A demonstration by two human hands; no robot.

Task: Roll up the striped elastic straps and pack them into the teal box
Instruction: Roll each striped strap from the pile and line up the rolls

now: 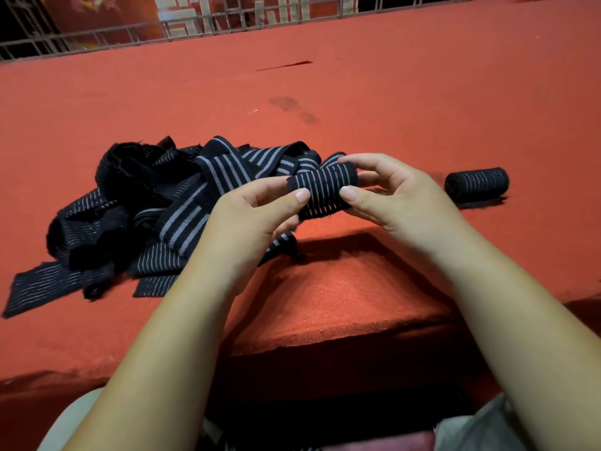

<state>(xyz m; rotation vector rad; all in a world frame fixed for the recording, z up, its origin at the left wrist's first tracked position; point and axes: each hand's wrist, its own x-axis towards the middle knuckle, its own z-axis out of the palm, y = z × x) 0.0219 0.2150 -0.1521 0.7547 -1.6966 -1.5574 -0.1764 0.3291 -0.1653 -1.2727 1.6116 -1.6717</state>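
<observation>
Red felt tabletop [406, 102] fills my view, metal railing [107, 37] behind; left hand [257, 216] and right hand [393, 196] pinch a rolled strap [325, 190] beside the loose pile [156, 203].

- No text, label, brand or number can be read.
- Large white strokes [177, 17] on a red panel [250, 8] behind the metal railing [107, 37] may be lettering. The top edge cuts them off, so they are illegible.

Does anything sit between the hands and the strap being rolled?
Nothing visible: the left hand and right hand pinch the strap roll. Where it must go cannot be judged; no teal box is in view.
</observation>
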